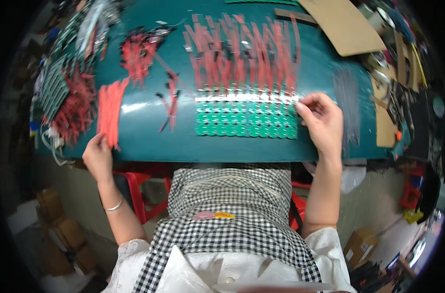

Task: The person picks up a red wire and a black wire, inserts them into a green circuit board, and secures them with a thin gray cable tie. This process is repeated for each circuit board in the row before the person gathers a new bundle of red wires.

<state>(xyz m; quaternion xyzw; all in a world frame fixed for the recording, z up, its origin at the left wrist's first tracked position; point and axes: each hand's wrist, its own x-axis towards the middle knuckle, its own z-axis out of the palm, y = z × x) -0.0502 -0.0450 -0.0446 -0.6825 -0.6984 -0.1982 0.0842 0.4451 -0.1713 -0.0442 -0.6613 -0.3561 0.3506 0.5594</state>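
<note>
On the green table, my left hand is closed in a pinch at the near end of a bundle of straight red wires. My right hand has thumb and forefinger together at the right edge of a panel of round green circuit boards; whatever is between these fingertips is too small to make out. A row of red wires fans away from the panel's far side, blurred. A shiny silvery strip crosses the panel where the wires meet it.
Loose red wires with black ends lie left of the panel, a few more nearer it. Green boards with red wires pile up at far left. Dark wires lie at right, near a tan board and tools.
</note>
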